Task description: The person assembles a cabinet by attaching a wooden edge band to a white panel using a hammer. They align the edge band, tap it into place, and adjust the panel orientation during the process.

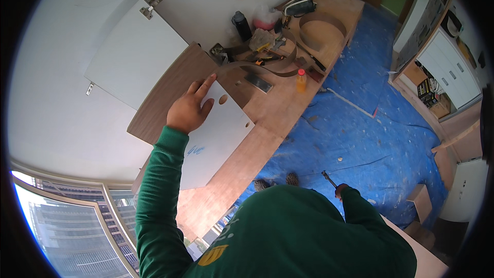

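Observation:
My left hand (191, 107) reaches over a white panel (218, 136) on the wooden workbench, beside a brown wood-grain board (172, 95) standing along the panel's far side. Its fingers are stretched out, thumb apart, near the panel's upper corner; nothing is held. Two round holes and a blue handwritten mark show on the panel. Low at my right side, over the blue floor sheet, my right hand (339, 191) is closed around a slim dark hand tool (328, 178). The tool's exact kind is too small to make out.
The workbench (280, 108) carries curled edge-banding strip (324, 18), an orange bottle with red cap (301, 81), a dark flask (241, 25) and scattered tools. A hinged white door panel (139, 51) leans against the wall. Blue sheeting (355, 139) covers the floor; a white-drawered cabinet (447, 67) stands right.

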Demonstrator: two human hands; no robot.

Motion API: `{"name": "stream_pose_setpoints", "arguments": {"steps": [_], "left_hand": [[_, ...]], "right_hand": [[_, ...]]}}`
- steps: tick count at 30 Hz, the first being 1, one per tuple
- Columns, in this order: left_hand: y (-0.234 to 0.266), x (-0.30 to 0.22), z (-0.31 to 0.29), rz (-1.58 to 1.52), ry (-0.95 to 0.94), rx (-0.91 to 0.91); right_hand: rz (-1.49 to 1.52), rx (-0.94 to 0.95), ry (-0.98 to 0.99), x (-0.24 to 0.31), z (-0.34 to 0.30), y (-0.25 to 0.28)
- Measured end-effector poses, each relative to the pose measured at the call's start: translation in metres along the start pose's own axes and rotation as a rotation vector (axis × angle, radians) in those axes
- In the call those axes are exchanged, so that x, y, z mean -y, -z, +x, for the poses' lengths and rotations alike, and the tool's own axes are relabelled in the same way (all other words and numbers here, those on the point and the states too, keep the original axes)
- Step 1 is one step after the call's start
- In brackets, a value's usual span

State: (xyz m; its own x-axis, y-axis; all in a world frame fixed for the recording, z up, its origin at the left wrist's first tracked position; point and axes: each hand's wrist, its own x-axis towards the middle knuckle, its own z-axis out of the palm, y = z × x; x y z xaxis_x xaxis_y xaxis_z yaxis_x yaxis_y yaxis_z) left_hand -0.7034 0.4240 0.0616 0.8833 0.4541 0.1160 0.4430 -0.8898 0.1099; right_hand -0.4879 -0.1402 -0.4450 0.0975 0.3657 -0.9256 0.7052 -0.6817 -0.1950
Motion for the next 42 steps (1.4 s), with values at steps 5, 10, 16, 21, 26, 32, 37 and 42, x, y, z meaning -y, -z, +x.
{"name": "stream_pose_setpoints", "arguments": {"steps": [5, 10, 16, 21, 26, 32, 37, 42], "left_hand": [[-0.003, 0.001, 0.000, -0.083, -0.034, -0.014], [-0.004, 0.004, 0.000, -0.050, -0.067, -0.036], [-0.002, 0.001, -0.002, 0.115, -0.059, -0.022], [0.002, 0.001, -0.007, 0.202, -0.017, 0.066], [0.010, 0.031, -0.060, 0.066, 0.108, -0.062], [0.033, 0.056, -0.181, -0.009, 0.298, -0.073], [0.048, 0.064, -0.233, 0.011, 0.373, -0.083], [0.055, 0.078, -0.266, 0.024, 0.408, -0.051]], "right_hand": [[-0.042, 0.058, -0.023, -0.002, 0.012, -0.008], [-0.042, 0.073, -0.024, 0.004, 0.025, -0.001], [0.728, -0.267, -0.162, 0.051, -0.019, 0.042], [0.842, -0.521, 0.207, 0.137, -0.064, 0.126], [1.064, -0.667, 0.751, 0.234, -0.158, 0.225], [0.923, -0.766, 1.038, 0.319, -0.265, 0.322], [0.810, -0.815, 0.992, 0.379, -0.279, 0.367], [0.352, -1.105, 0.891, 0.415, -0.275, 0.387]]}}
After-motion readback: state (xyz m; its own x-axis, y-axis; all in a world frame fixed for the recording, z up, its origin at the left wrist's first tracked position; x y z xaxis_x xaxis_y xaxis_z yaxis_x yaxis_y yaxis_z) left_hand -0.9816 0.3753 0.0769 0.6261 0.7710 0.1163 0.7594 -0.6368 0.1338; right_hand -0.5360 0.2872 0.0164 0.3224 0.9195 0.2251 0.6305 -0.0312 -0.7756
